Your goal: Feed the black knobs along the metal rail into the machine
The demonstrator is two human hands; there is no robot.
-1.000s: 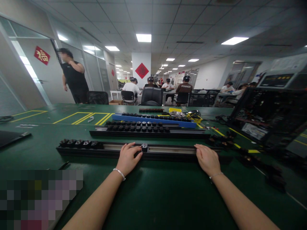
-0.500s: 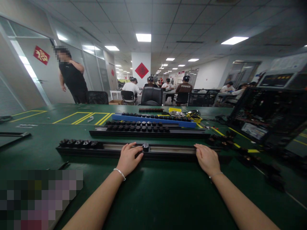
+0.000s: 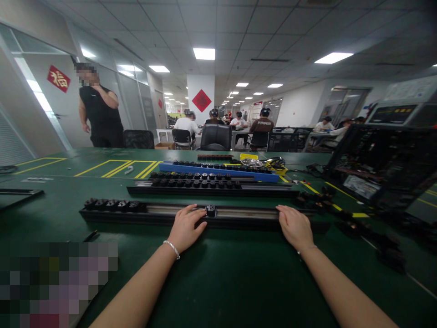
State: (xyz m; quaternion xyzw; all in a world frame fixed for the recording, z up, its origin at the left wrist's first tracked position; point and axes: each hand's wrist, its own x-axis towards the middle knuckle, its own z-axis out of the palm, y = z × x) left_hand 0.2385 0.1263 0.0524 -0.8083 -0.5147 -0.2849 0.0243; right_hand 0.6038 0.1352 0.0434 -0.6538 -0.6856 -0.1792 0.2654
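Observation:
A long black track rail [image 3: 246, 212] lies across the green table in front of me. On its left part sit several black socket-like modules [image 3: 116, 205]; one single black module [image 3: 210, 210] stands near the middle of the channel. My left hand [image 3: 187, 228] lies over the rail with fingers stretched and thumb apart, its fingertips at the left side of that module. Towards the rail's right end, my right hand [image 3: 295, 225] rests across it, fingers together and curved over the top. The right thumb is hidden.
Behind lie another black rail [image 3: 269, 191] with modules and a blue rail [image 3: 273, 176]. Loose black modules [image 3: 392, 257] lie at the right, near an open equipment case [image 3: 378, 159]. A metal dish [image 3: 251, 162] stands at the back. A person [image 3: 100, 109] stands beyond the table.
The single module has slid slightly to the right along the rail, with my left hand moving along behind it. My right hand has stayed in place. The standing person has shifted a little left.

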